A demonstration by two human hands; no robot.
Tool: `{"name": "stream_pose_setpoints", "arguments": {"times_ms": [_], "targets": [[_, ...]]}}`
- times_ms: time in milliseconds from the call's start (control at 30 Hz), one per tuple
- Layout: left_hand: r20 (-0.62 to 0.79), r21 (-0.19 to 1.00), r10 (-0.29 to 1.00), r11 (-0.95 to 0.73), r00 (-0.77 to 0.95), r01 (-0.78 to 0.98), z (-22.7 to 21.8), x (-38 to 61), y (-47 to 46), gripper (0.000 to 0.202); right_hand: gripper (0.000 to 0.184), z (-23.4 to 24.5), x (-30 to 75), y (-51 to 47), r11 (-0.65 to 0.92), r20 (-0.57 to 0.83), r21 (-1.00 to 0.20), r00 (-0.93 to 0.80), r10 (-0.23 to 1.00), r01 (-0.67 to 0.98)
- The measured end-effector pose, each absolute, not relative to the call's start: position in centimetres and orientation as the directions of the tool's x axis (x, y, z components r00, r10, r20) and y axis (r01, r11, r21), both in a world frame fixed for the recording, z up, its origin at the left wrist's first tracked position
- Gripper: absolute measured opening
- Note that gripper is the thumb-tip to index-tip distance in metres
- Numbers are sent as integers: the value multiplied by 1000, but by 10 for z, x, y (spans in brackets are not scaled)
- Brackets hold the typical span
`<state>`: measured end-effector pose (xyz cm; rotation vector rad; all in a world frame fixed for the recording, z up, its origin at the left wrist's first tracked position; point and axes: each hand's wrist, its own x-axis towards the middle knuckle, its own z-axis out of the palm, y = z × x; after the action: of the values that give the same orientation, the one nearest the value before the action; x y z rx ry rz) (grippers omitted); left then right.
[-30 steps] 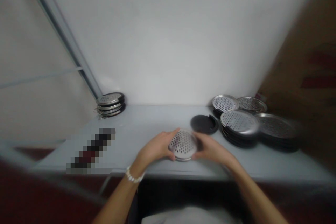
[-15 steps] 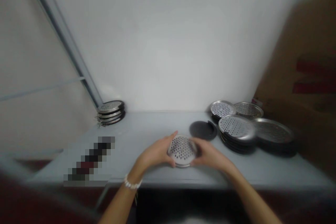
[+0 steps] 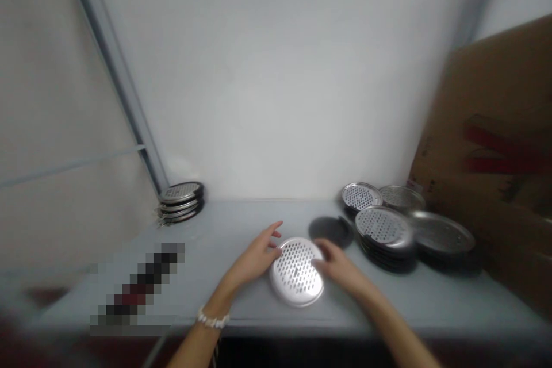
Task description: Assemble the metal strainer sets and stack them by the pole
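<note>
Fingers [image 3: 272, 248] either side of perf. disc [image 3: 296, 273]

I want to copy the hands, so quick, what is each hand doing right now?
Left hand: open, fingers spread, right beside the perforated metal disc.
Right hand: open, fingers curved at the disc's edge, not gripping it.

A single strand of round white beads forms a bracelet [image 3: 213, 318] on the left wrist. Both bare forearms, the left forearm [image 3: 200, 342] and the right forearm [image 3: 388, 316], are slim and narrow into 2 slender hands, the left hand [image 3: 254, 259] and the right hand [image 3: 338, 267].
</note>
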<state>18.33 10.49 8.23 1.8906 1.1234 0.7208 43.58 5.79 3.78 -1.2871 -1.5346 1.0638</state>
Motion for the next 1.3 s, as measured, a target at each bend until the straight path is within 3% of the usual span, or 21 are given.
{"name": "stream_pose_setpoints", "arguments": {"times_ms": [133, 367, 600, 767, 867, 1000, 1100, 1300], "targets": [[64, 873, 877, -280, 476, 400, 86, 184, 103, 71, 29, 52, 437, 52, 68, 15, -972, -228, 974, 227], [89, 819, 884, -327, 460, 471, 88, 185, 108, 41, 36, 66, 437, 51, 58, 44, -993, -127, 991, 103], [-8, 891, 874, -214, 485, 401, 85, 190, 109, 56, 42, 77, 441, 46, 56, 52, -994, -42, 998, 91], [-3, 913, 894, -180, 448, 367, 91, 185, 112, 60, 41, 66, 443, 52, 153, 170, -890, 2, 985, 430], [54, 893, 935, -202, 351, 401, 95, 169, 120, 62, 47, 53, 447, 57, 133, 216, -826, 91, 972, 547], [71, 880, 964, -182, 258, 439, 95, 146, 131, 64, 40, 40, 452, 61, 71, 263, -619, 121, 957, 782], [67, 880, 972, -164, 224, 445, 93, 136, 137, 65, 27, 39, 455, 61, 86, 257, -556, 72, 964, 827], [39, 885, 975, -135, 219, 445, 86, 139, 137, 62, 33, 54, 459, 52, 207, 216, -571, -98, 972, 794]]}}
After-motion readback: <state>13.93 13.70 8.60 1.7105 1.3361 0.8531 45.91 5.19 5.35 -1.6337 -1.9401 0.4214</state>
